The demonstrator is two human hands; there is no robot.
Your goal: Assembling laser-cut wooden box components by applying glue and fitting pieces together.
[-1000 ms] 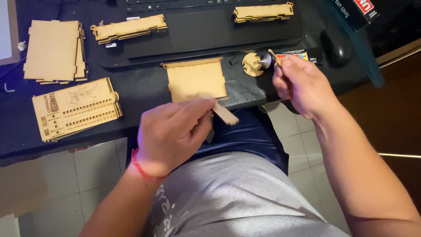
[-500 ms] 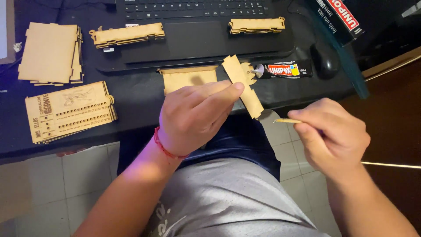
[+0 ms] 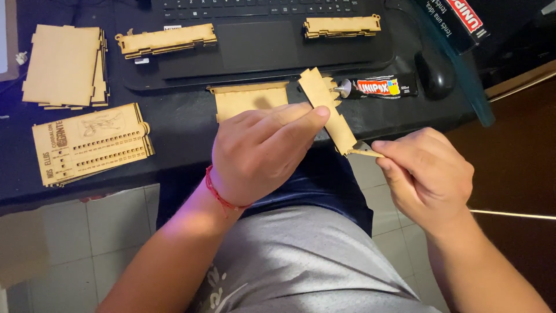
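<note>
Left hand (image 3: 260,153) fingers clamped on notched wooden strip (image 3: 327,110), right hand (image 3: 425,174) fingers pinching thin stick (image 3: 366,153) at its lower end

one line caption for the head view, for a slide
Left hand holds a notched tan wooden strip while right hand touches a thin stick to its end.

Notched wooden strip (image 3: 330,113): pale, laser-cut, long and narrow, toothed edges. It was held off the bench, tilted diagonally, pinched at mid-length by the left hand's fingers (image 3: 301,119). Thin wooden stick (image 3: 365,153): clamped in the right hand's fingers (image 3: 394,149), tip touching the strip's lower end.
</note>
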